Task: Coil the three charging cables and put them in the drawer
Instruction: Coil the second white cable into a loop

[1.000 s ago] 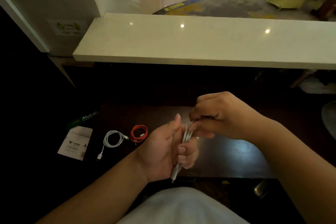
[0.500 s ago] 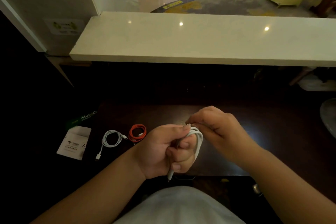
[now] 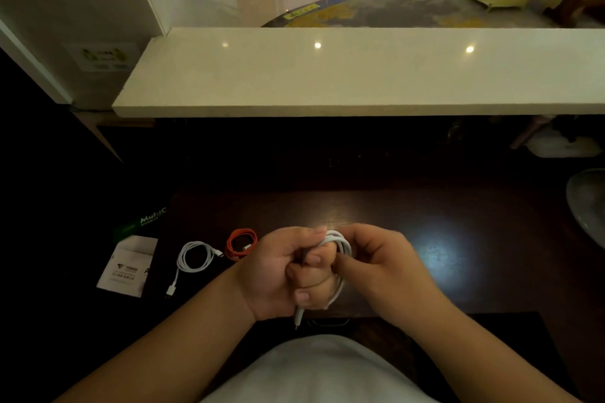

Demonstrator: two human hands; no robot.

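Dark desk (image 3: 458,271), hands (image 3: 278,268) mid-front edge

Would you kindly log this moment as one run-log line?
step: coiling third cable | left hand: shut on white cable | right hand: wrapping it | desk: orange coil, white coil | drawer: unseen

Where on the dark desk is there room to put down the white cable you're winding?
The bare desk to the right of the right hand is free. Left of the left hand it is crowded: the orange cable, the white coiled cable and a white packet.
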